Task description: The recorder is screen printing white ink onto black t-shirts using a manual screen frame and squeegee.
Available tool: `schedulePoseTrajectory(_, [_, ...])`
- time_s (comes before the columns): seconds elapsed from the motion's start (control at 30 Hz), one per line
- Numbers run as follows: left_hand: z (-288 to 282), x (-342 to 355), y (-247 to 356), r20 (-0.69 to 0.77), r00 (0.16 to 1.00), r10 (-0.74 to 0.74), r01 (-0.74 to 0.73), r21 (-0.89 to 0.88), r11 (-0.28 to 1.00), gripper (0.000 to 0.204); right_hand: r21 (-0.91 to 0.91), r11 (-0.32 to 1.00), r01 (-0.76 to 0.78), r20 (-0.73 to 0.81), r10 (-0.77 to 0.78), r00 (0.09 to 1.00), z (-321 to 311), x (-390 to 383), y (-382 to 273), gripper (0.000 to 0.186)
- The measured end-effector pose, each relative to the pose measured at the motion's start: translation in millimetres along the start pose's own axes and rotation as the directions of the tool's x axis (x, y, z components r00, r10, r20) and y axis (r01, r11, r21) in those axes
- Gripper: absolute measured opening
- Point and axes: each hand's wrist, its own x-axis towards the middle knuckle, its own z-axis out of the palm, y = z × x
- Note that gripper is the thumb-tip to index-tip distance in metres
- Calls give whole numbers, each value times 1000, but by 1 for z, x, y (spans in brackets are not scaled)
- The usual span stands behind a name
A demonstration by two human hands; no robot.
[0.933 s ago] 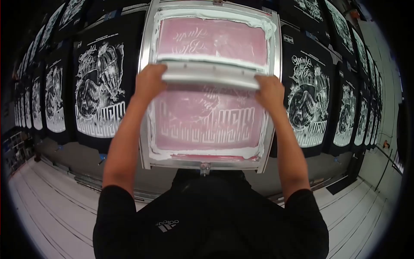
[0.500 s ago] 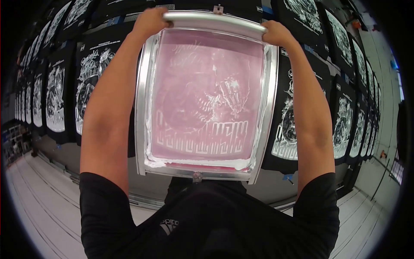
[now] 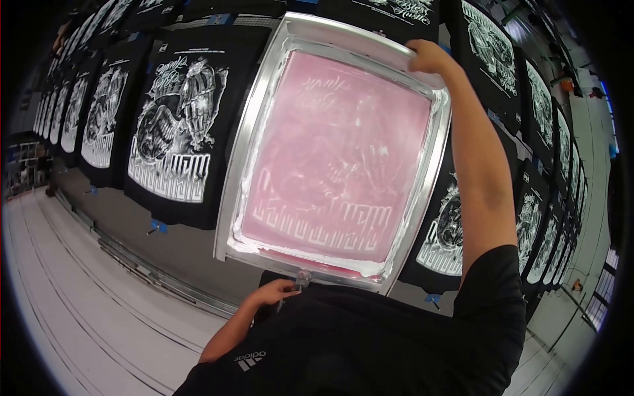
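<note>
A screen printing frame (image 3: 237, 165) holds pink mesh (image 3: 337, 158) with faint reversed artwork and white ink along its inside edges. A long metal squeegee bar (image 3: 337, 34) lies across its far end, gripped at the right end by my right hand (image 3: 429, 58), whose fingers are curled. My left hand (image 3: 277, 292) is down at the near edge, in front of my black shirt, with fingers closed on a small metal clamp (image 3: 302, 279) at the middle of the frame's edge; its fingertips are partly hidden.
Black shirts with white printed artwork (image 3: 172, 132) lie in rows on both sides and beyond the frame, with small blue fittings (image 3: 157, 226) beneath. A metal rail (image 3: 145, 267) runs along the floor (image 3: 105, 310) at lower left. A pale wall (image 3: 581, 119) stands at right.
The squeegee bar went from mid-screen to the far end, exposing the mesh. My left hand then left the bar and came down to the near clamp. The view has tilted.
</note>
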Motion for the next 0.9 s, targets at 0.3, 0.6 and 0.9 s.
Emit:
schedulePoseTrajectory(0.3, [4,7,29,9,1000,-14,14,-25,1000,38,-43,999,3,-198,-12,980,58,-82,-66,53])
schedulePoseTrajectory(0.6, [10,14,28,-77,989,124,-117,91,989,39,157,986,-51,-109,69,992,183,-364,-256,41])
schedulePoseTrajectory(0.9, [24,11,35,-230,973,33,102,550,829,47,226,974,-19,-270,81,959,226,-459,-316,23])
